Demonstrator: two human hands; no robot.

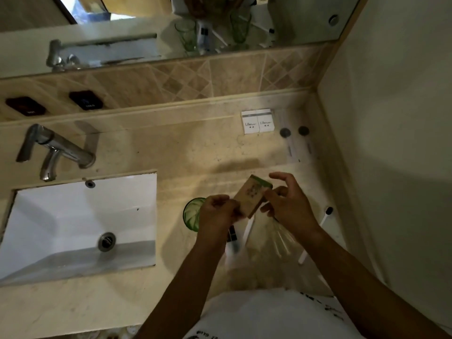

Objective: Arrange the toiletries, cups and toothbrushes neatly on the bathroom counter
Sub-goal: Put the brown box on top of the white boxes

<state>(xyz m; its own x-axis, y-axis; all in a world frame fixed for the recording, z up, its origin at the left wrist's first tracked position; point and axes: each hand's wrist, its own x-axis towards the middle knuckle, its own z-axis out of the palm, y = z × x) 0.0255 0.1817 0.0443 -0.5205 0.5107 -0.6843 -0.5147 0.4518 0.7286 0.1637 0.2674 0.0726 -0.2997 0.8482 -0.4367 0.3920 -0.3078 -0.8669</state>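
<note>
Both hands hold a small brown cardboard box [252, 195] with a green end above the counter [171, 148]. My left hand [217, 214] grips its lower left corner; my right hand [289, 201] pinches its right edge, fingers partly spread. A green glass cup [190, 212] stands just left of my left hand. Beneath the hands lie a small dark-capped tube [232, 237], a clear plastic packet [276, 243] and a white toothbrush [315, 234] with a dark head. Two white boxes [257, 121] and two white dark-capped tubes [297, 143] rest at the back right corner.
A white sink basin [73, 223] with a chrome faucet [58, 148] fills the left. A tiled backsplash and a mirror [171, 33] run along the back. The side wall [391, 143] closes the counter on the right. Two black labels [85, 100] sit on the tiles.
</note>
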